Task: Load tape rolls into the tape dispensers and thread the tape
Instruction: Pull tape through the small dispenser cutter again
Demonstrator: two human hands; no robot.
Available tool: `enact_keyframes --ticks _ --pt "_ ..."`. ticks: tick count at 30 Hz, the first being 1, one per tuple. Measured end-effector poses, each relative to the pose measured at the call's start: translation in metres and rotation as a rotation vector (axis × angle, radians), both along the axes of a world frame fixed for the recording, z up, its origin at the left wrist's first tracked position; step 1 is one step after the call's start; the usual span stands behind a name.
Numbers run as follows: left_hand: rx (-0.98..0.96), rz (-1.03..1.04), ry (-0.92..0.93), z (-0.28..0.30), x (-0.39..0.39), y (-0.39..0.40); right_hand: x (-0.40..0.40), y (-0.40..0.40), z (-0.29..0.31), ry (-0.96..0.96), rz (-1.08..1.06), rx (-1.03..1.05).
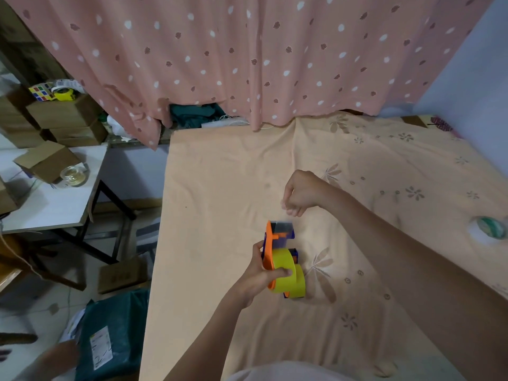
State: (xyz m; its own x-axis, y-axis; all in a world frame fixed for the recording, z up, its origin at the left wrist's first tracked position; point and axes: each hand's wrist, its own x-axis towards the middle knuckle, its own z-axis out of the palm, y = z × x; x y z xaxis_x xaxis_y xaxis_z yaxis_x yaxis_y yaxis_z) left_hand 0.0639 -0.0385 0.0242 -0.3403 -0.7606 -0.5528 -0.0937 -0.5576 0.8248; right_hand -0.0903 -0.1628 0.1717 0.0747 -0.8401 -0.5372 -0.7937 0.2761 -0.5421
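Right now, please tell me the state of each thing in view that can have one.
tape dispenser: held off the bed, yellow roll loaded.
yellow tape roll: seated in the dispenser.
left hand: gripping the dispenser.
right hand: fingers pinched above the dispenser's front end; tape blurred.
spare tape roll: lying flat on the bed.
cardboard box: open.

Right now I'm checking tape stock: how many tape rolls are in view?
3, possibly more hidden: a yellow roll in the dispenser held by the left hand, a clear roll on the side table, a greenish roll at the bed's right edge.
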Motion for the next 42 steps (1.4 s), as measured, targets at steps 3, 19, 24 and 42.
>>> enact_keyframes --ticks 3,19,24,42 --pt "0.007 -0.048 0.025 0.000 0.002 0.000 0.003 -0.001 0.000 -0.004 0.073 -0.002" --pt "0.039 -0.106 0.126 0.003 -0.009 -0.013 -0.012 -0.012 0.005 -0.042 0.319 -0.154" --pt "0.072 -0.157 0.164 -0.002 0.001 -0.012 -0.016 -0.010 -0.008 -0.139 0.308 -0.168" --pt "0.149 -0.296 0.166 -0.006 0.028 -0.012 -0.055 0.002 -0.036 -0.283 0.118 -0.042"
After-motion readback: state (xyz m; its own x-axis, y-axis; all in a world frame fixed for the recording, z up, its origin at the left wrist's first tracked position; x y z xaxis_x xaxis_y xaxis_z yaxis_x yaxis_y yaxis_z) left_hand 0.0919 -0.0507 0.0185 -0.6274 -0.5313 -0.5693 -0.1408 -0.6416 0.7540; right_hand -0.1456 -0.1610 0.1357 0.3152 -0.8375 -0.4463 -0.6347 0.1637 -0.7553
